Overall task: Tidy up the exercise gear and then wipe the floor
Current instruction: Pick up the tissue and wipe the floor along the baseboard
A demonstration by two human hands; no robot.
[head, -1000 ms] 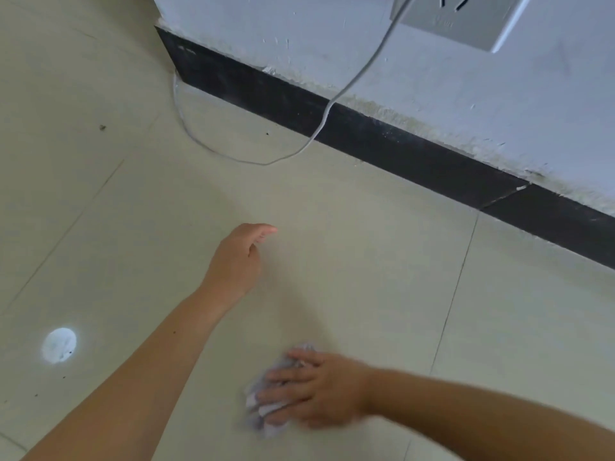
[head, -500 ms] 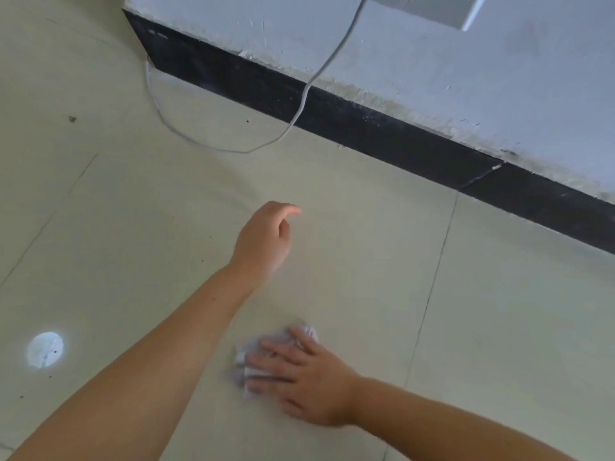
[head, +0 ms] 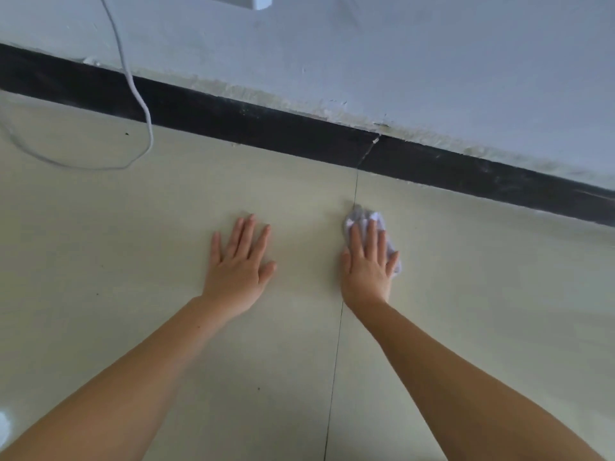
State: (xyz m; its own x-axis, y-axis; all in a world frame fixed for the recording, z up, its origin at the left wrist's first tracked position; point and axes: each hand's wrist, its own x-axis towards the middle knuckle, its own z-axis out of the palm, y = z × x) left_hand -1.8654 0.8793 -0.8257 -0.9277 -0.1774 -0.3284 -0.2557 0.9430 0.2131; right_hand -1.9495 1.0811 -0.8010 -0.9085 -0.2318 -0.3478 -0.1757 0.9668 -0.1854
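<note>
You are now pressing the cloth point(head: 372, 224) against the floor point(head: 466, 294) near the skirting point(head: 266, 128), right hand point(head: 367, 264) flat, fingers straight; a second ago it lay nearer you. Left hand point(head: 241, 261) now planted, spread. Wiping progressing wallward.

Pale grey-white cloth point(head: 369, 222), crumpled into a small wad, lying on cream tiled floor point(head: 133, 244) near black skirting board point(head: 266, 128), just right of a tile joint. Pressed flat under straight fingers of right hand point(head: 367, 264); edges showing beyond fingertips and at right side of hand.
</note>
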